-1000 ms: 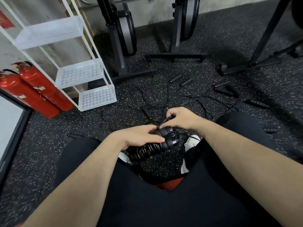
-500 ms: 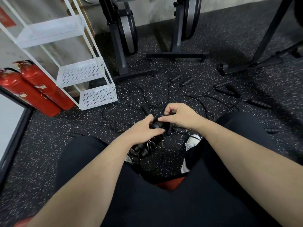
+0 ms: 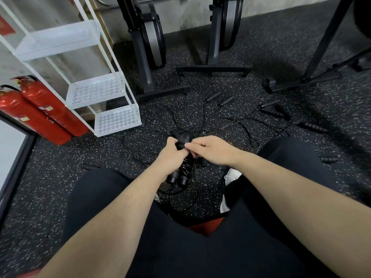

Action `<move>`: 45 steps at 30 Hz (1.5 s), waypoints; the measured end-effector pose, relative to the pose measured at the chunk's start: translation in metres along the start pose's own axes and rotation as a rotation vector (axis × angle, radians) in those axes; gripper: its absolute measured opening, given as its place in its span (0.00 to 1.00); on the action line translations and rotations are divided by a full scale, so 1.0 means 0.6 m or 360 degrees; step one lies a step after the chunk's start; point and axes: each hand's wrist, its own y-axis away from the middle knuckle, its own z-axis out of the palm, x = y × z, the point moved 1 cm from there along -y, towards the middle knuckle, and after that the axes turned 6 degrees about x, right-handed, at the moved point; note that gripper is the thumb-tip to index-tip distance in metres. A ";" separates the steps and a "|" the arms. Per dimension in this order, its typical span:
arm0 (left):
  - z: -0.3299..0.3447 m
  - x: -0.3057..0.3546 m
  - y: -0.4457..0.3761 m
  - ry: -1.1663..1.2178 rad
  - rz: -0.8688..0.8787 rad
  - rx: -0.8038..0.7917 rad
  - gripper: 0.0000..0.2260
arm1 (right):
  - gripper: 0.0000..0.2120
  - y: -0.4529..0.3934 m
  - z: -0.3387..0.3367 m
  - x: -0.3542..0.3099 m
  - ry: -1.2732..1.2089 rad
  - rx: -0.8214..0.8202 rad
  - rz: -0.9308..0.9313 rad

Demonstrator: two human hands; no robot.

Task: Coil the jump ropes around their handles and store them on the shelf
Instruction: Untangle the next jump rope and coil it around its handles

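My left hand grips a pair of black jump-rope handles held side by side, with thin black cord wound round them. The handles point away from me, their near ends showing below my fist. My right hand pinches the cord at the far end of the handles, fingers curled. More black jump ropes lie tangled on the speckled floor beyond my hands, with loose handles scattered to the right. The white wire shelf stands at the left, its tiers bare.
Two red fire extinguishers lean by the shelf at far left. Black exercise-machine bases stand along the back wall, another frame at right. A lone handle lies by my left knee and another by my right.
The handle bundle turned from lying crosswise to pointing away from me. Both hands moved forward, and my right hand shifted to the bundle's far end.
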 end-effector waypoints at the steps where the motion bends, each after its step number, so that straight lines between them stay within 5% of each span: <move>1: -0.001 -0.001 -0.002 0.0156 -0.0027 -0.0004 0.14 | 0.21 -0.001 -0.002 0.001 -0.0014 0.0012 0.0011; 13: -0.049 -0.005 0.002 0.1136 -0.0378 -0.0198 0.13 | 0.18 -0.003 -0.025 0.030 -0.0294 -0.0078 0.0298; 18: -0.051 -0.001 0.015 0.1189 -0.0428 -0.0387 0.18 | 0.17 -0.003 -0.028 0.030 -0.0376 -0.0132 0.0293; 21: -0.045 0.010 0.020 0.0986 -0.0477 -0.0252 0.31 | 0.17 0.000 -0.028 0.029 -0.0380 -0.0138 0.0289; 24: -0.046 0.012 0.019 0.1020 -0.0499 -0.0095 0.26 | 0.19 0.004 -0.028 0.026 -0.0402 -0.0070 0.0297; 31: -0.082 0.011 0.006 0.1584 -0.0333 -0.0346 0.23 | 0.16 0.000 -0.043 0.028 -0.0550 0.0052 0.0222; 38: -0.100 0.002 0.012 0.1994 -0.0262 -0.0591 0.26 | 0.11 -0.009 -0.042 0.043 -0.0795 -0.0188 0.0213; 45: -0.082 0.018 0.026 0.1521 -0.0279 -0.0906 0.25 | 0.17 -0.006 -0.038 0.041 -0.0394 -0.0233 0.0403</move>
